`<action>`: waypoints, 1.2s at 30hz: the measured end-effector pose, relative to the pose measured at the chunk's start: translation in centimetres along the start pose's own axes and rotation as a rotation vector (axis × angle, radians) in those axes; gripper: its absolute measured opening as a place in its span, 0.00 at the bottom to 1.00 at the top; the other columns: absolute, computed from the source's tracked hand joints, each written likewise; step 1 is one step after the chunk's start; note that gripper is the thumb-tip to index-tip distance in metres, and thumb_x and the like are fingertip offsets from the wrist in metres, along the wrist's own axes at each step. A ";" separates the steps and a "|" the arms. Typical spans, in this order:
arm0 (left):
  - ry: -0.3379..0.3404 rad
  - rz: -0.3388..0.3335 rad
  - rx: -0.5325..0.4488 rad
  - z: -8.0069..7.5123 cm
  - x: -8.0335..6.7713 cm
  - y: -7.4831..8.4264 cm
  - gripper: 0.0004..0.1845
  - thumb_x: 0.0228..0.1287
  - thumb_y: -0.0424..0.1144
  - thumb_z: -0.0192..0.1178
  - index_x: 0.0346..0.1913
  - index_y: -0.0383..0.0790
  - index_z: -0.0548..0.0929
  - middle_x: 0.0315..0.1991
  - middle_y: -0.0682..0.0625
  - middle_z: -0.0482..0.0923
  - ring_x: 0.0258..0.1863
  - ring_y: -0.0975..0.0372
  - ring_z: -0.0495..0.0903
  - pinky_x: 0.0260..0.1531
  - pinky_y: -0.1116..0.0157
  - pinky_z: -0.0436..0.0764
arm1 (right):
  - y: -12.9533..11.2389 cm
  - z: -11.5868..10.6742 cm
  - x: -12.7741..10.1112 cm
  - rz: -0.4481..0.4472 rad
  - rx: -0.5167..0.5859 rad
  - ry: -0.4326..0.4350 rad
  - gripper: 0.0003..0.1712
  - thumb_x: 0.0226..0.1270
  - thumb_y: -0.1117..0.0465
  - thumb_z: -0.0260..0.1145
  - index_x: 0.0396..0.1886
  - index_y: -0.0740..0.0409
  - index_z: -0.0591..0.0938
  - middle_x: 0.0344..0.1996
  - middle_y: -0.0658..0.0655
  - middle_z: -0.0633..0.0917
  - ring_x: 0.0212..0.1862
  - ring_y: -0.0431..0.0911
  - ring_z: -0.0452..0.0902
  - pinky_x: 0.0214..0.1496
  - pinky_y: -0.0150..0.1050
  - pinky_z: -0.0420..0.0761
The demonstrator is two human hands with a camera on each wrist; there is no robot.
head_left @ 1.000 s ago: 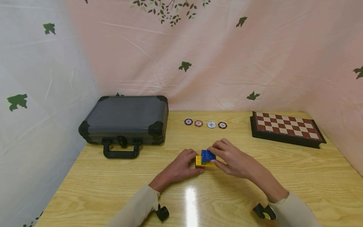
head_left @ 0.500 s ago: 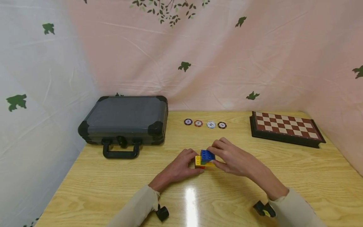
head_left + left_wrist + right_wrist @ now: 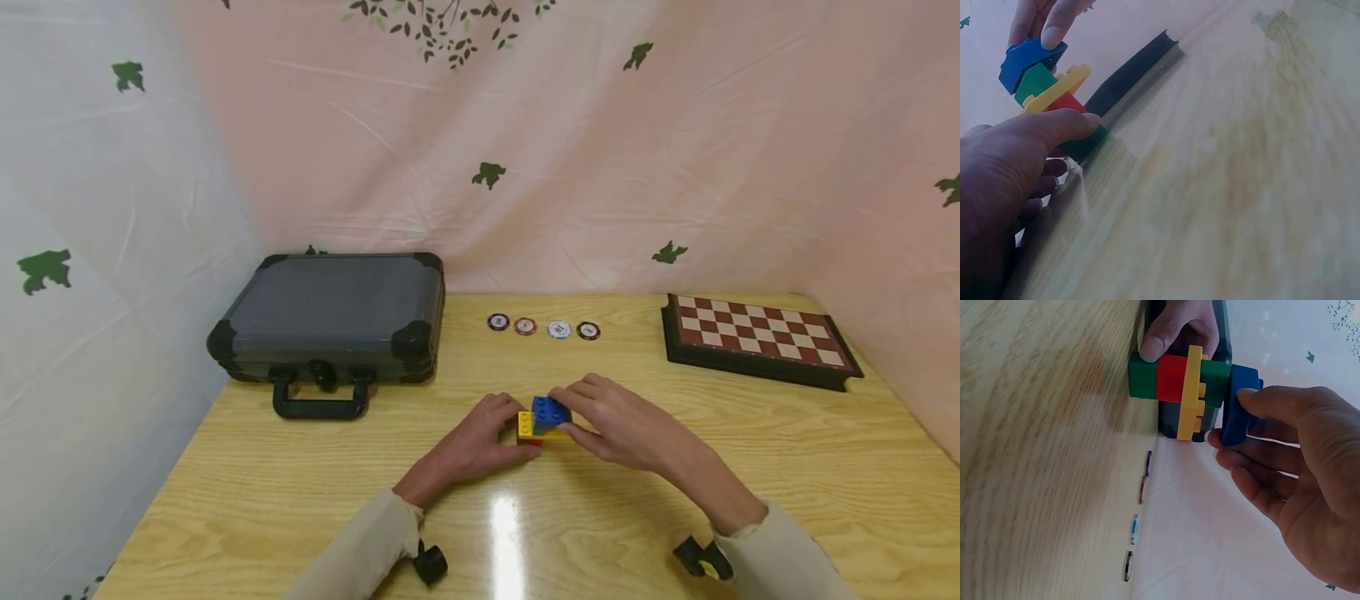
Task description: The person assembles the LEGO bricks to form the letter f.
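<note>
A small tower of toy building bricks stands on the table between the hands. In the right wrist view it has a green brick [image 3: 1142, 376] at the bottom, then a red brick [image 3: 1170, 378], a long yellow plate [image 3: 1189, 419] and a second green brick [image 3: 1215, 382]. The blue brick [image 3: 1239, 412] sits at the top, slightly tilted against the green one. My right hand [image 3: 622, 425] pinches this blue brick between thumb and fingers. My left hand [image 3: 476, 442] grips the lower bricks, its thumb across the red and bottom green ones in the left wrist view.
A grey case [image 3: 337, 308] with a black handle lies at the back left. Several poker chips [image 3: 558, 330] form a row behind the bricks. At the back right lies a folded checkered board [image 3: 757, 333]. A pink cloth [image 3: 570, 208] hangs behind the table.
The right hand's knuckles have dropped slightly, with the blue brick still pinched. Left hand and brick tower stay in place.
</note>
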State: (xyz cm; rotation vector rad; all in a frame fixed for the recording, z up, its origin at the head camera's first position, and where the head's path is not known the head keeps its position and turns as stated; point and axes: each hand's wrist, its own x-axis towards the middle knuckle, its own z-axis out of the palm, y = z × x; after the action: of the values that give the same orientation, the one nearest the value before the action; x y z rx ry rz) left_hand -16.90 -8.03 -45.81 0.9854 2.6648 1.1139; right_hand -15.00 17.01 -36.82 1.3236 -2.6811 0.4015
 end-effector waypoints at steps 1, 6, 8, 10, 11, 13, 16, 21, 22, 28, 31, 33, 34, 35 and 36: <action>-0.001 -0.002 0.001 0.0 0.0 0.0 0.20 0.67 0.51 0.71 0.56 0.47 0.83 0.51 0.56 0.76 0.53 0.62 0.71 0.56 0.60 0.74 | 0.0 0.0 0.0 -0.007 -0.006 -0.001 0.23 0.69 0.63 0.73 0.60 0.68 0.82 0.50 0.61 0.87 0.50 0.52 0.81 0.50 0.48 0.83; -0.006 -0.007 0.002 0.0 0.0 0.1 0.20 0.67 0.51 0.71 0.57 0.47 0.83 0.52 0.55 0.77 0.54 0.62 0.71 0.58 0.60 0.74 | -0.1 -0.2 0.2 -0.037 -0.041 0.005 0.23 0.68 0.64 0.74 0.59 0.69 0.83 0.49 0.61 0.87 0.49 0.52 0.81 0.49 0.46 0.83; -0.008 -0.008 0.007 0.0 0.0 0.1 0.21 0.67 0.51 0.71 0.57 0.47 0.83 0.52 0.55 0.77 0.54 0.62 0.72 0.58 0.60 0.74 | -0.1 -0.3 0.2 -0.043 -0.055 0.007 0.23 0.67 0.64 0.74 0.59 0.69 0.83 0.49 0.61 0.87 0.48 0.51 0.81 0.48 0.46 0.83; -0.009 -0.011 0.010 0.0 0.1 0.1 0.21 0.67 0.51 0.71 0.57 0.47 0.83 0.52 0.55 0.77 0.54 0.62 0.71 0.58 0.60 0.74 | -0.2 -0.3 0.2 -0.045 -0.065 0.006 0.23 0.66 0.63 0.75 0.58 0.69 0.84 0.48 0.61 0.87 0.48 0.51 0.81 0.48 0.45 0.83; -0.010 -0.012 0.012 0.0 0.1 0.2 0.21 0.67 0.51 0.71 0.57 0.47 0.83 0.52 0.55 0.77 0.54 0.62 0.71 0.57 0.60 0.74 | -0.2 -0.3 0.2 -0.046 -0.070 0.006 0.23 0.66 0.63 0.75 0.58 0.69 0.84 0.48 0.61 0.87 0.47 0.51 0.81 0.47 0.45 0.83; -0.011 -0.016 0.017 -0.1 0.1 0.2 0.21 0.67 0.52 0.71 0.57 0.47 0.83 0.52 0.56 0.76 0.53 0.62 0.71 0.57 0.60 0.74 | -0.3 -0.4 0.3 -0.050 -0.083 0.004 0.23 0.66 0.64 0.76 0.58 0.69 0.84 0.47 0.60 0.87 0.47 0.50 0.81 0.47 0.44 0.83; -0.013 -0.019 0.017 -0.1 0.1 0.2 0.21 0.67 0.52 0.71 0.57 0.47 0.83 0.52 0.56 0.76 0.53 0.62 0.71 0.57 0.60 0.74 | -0.5 -0.4 0.4 -0.062 -0.110 0.003 0.23 0.64 0.64 0.77 0.57 0.69 0.84 0.47 0.60 0.88 0.45 0.50 0.80 0.45 0.42 0.83; -0.013 -0.021 0.013 0.0 0.1 0.2 0.20 0.67 0.51 0.71 0.56 0.47 0.83 0.52 0.56 0.77 0.53 0.62 0.71 0.57 0.60 0.74 | -0.9 -0.6 0.5 -0.067 -0.142 -0.002 0.23 0.63 0.65 0.78 0.56 0.69 0.85 0.46 0.61 0.88 0.44 0.49 0.80 0.44 0.41 0.83; -0.014 -0.021 0.013 0.0 0.1 0.2 0.20 0.67 0.51 0.71 0.56 0.47 0.83 0.51 0.56 0.77 0.53 0.62 0.71 0.57 0.60 0.74 | -1.0 -0.5 0.5 -0.063 -0.143 -0.004 0.23 0.63 0.64 0.78 0.56 0.69 0.85 0.46 0.60 0.88 0.44 0.49 0.80 0.44 0.40 0.83; -0.015 -0.010 0.015 0.0 0.0 0.2 0.20 0.67 0.51 0.71 0.56 0.47 0.83 0.51 0.56 0.76 0.52 0.62 0.71 0.57 0.60 0.74 | -0.7 -0.5 0.5 -0.067 -0.130 0.010 0.24 0.61 0.63 0.79 0.55 0.68 0.86 0.44 0.59 0.88 0.43 0.48 0.80 0.43 0.40 0.83; -0.014 -0.005 0.011 0.0 0.0 0.2 0.20 0.68 0.51 0.71 0.57 0.47 0.83 0.51 0.55 0.76 0.52 0.62 0.71 0.57 0.59 0.74 | -0.3 -0.3 0.5 -0.072 -0.111 0.031 0.24 0.61 0.62 0.80 0.54 0.67 0.86 0.43 0.58 0.88 0.42 0.47 0.80 0.43 0.40 0.83; -0.012 -0.002 0.010 0.0 0.0 0.1 0.20 0.68 0.51 0.71 0.57 0.47 0.83 0.51 0.55 0.76 0.52 0.62 0.71 0.56 0.59 0.74 | -0.1 -0.2 0.4 -0.069 -0.099 0.047 0.23 0.61 0.61 0.79 0.54 0.66 0.86 0.42 0.57 0.88 0.41 0.47 0.80 0.43 0.41 0.83; -0.011 -0.001 0.010 0.0 0.0 0.1 0.20 0.68 0.51 0.71 0.57 0.47 0.83 0.52 0.55 0.76 0.52 0.62 0.71 0.56 0.59 0.74 | 0.0 0.0 0.3 -0.063 -0.092 0.054 0.23 0.61 0.60 0.78 0.54 0.66 0.86 0.42 0.57 0.87 0.41 0.47 0.80 0.44 0.42 0.83; -0.011 -0.001 0.010 0.0 0.0 0.1 0.20 0.68 0.51 0.71 0.57 0.47 0.83 0.52 0.55 0.76 0.52 0.62 0.71 0.56 0.59 0.74 | 0.1 0.1 0.3 -0.052 -0.083 0.058 0.24 0.62 0.59 0.78 0.55 0.66 0.86 0.43 0.56 0.87 0.42 0.47 0.80 0.45 0.43 0.83; -0.010 -0.001 0.010 0.0 0.0 0.1 0.21 0.67 0.51 0.71 0.57 0.47 0.83 0.52 0.55 0.76 0.52 0.62 0.71 0.56 0.59 0.74 | 0.1 0.3 0.2 -0.038 -0.071 0.062 0.24 0.63 0.58 0.77 0.56 0.65 0.86 0.44 0.57 0.87 0.43 0.48 0.81 0.46 0.45 0.83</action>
State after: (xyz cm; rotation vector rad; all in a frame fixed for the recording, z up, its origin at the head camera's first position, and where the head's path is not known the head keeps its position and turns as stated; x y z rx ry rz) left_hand -16.84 -7.97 -45.70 0.9884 2.6655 1.0933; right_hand -15.19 16.85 -37.07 1.3183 -2.5900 0.3342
